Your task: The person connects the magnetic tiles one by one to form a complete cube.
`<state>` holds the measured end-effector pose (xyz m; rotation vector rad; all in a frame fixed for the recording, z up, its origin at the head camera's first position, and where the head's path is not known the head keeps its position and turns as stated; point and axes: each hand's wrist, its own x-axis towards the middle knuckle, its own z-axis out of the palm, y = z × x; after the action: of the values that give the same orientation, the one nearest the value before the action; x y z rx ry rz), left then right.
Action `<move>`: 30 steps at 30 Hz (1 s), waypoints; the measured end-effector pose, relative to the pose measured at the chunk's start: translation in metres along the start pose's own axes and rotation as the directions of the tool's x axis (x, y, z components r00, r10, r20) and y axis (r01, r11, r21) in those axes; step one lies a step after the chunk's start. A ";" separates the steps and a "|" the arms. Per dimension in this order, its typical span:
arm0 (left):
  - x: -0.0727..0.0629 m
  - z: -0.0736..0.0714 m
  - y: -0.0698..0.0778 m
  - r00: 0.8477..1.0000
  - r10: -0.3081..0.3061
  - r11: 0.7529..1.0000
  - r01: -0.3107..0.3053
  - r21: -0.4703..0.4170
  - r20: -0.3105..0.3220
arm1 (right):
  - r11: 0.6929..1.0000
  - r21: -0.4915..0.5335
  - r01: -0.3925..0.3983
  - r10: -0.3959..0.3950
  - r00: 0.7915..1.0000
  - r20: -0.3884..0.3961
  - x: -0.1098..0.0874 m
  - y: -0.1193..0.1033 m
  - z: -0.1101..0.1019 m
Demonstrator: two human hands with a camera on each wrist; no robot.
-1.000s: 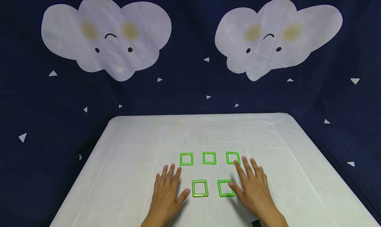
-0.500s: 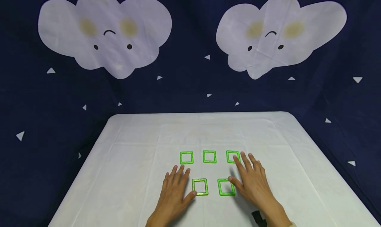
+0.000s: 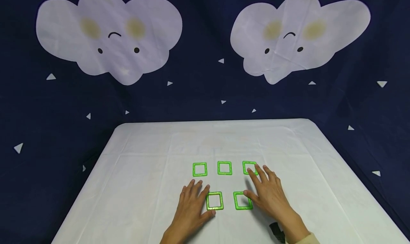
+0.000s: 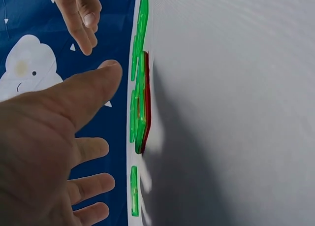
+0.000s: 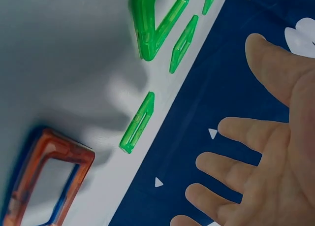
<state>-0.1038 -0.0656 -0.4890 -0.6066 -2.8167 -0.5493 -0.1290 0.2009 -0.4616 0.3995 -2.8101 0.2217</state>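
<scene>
My left hand [image 3: 190, 210] hovers with fingers spread beside the front-left green square frame [image 3: 208, 201], which looks like a magnetic tile. Its thumb is at the near edge and its index fingertip by the upper left corner. In the left wrist view this green tile [image 4: 141, 122] lies on a red layer [image 4: 147, 103]. My right hand [image 3: 269, 192], fingers spread, is over the right side. Its thumb overlaps the front-right green frame [image 3: 235, 201] and its index finger the back-right green frame [image 3: 244, 168]. Neither hand holds anything.
Two more green frames, back-left [image 3: 194, 169] and back-middle [image 3: 225, 162], lie on the white table [image 3: 144, 144]. An orange frame with blue beneath [image 5: 66, 149] shows in the right wrist view, hidden in the head view. Behind hangs a dark blue cloth [image 3: 198, 105] with clouds.
My left hand has moved right, up against the front-left green frame, its thumb now at the near edge. My right hand has shifted slightly left. The tiles have stayed in place.
</scene>
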 end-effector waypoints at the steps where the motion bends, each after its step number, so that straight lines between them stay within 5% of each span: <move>1: 0.000 0.001 0.000 1.000 0.000 1.000 0.000 -0.001 0.004 | 1.000 -0.001 0.001 -0.001 1.000 0.005 0.000 0.000 0.001; 30: 0.006 0.011 -0.002 0.997 -0.033 0.999 0.034 -0.007 0.067 | 0.999 -0.014 0.031 -0.029 0.993 0.111 -0.001 -0.002 0.019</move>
<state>-0.1116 -0.0606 -0.4978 -0.5909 -2.8941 -0.5568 -0.1325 0.1952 -0.4792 0.4635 -2.9099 0.1762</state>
